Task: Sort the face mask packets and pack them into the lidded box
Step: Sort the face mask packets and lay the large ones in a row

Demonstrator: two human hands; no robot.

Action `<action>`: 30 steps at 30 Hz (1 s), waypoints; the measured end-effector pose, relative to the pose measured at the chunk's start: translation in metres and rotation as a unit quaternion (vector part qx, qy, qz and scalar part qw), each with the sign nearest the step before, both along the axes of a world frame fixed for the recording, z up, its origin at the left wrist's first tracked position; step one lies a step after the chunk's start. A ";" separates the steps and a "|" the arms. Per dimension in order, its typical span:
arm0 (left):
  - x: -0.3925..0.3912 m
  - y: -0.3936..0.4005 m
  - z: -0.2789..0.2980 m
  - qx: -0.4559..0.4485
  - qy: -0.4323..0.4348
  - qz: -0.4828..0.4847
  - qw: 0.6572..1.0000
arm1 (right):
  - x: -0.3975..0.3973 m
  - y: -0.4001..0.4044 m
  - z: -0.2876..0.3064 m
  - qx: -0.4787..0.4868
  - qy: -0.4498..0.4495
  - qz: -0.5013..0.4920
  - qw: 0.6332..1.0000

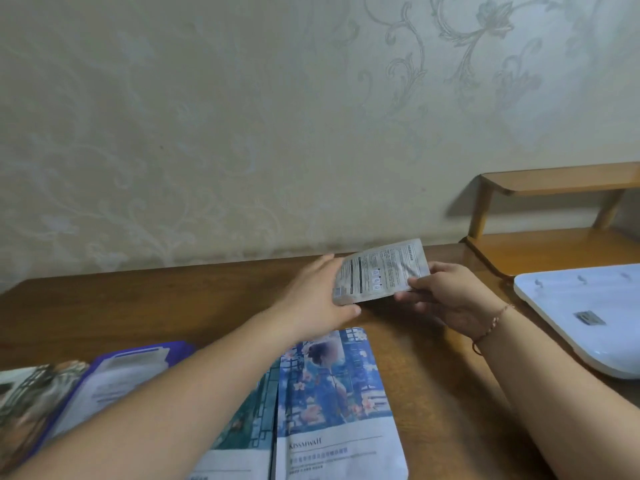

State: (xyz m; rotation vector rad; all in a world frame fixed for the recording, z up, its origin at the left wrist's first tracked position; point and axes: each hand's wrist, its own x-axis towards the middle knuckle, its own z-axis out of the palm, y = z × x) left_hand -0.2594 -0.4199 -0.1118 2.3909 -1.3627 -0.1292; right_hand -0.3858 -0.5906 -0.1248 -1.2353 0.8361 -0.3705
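1. I hold one silver packet (379, 271) with both hands, lifted a little above the wooden table (138, 306), near the wall. My left hand (318, 299) has its thumb under the packet's near edge and the fingers go behind it, so it grips. My right hand (446, 299) pinches the other end between thumb and curled fingers.
2. Nearer to me than the silver packet, several packets lie flat on the table: a blue packet (336, 403), a teal one (249, 427) just beside it, a purple one (131, 368) and a brown one (31, 400).
3. I judge the sorting is in an early stage; no packet looks packed.
4. To the right of the silver packet is a white lid or box (581, 306). It is cut off by the frame, so I cannot tell if it is open or what is inside.
5. My left forearm covers part of the teal and purple packets.
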 end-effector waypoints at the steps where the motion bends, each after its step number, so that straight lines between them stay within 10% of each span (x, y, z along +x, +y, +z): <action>1: -0.009 0.004 -0.002 0.029 -0.093 -0.017 0.995 | -0.010 0.008 0.001 0.016 -0.017 0.002 1.000; 5: -0.042 0.023 -0.002 0.063 -0.285 -0.036 0.956 | -0.051 0.045 0.007 0.103 -0.084 0.026 0.991; 15: -0.079 0.082 0.005 -0.065 -0.343 -0.092 0.932 | -0.126 0.121 0.029 0.086 -0.134 0.101 0.982; 20: -0.112 0.134 0.038 -0.165 0.056 0.042 0.984 | -0.151 0.144 0.037 -0.111 -0.164 0.014 0.980; 24: -0.140 0.186 0.061 -0.220 0.528 0.031 0.820 | -0.159 0.176 0.051 -0.192 -0.166 0.119 0.960; 30: -0.164 0.235 0.046 -0.246 0.592 0.036 0.766 | -0.157 0.222 0.061 -0.171 -0.177 0.165 0.955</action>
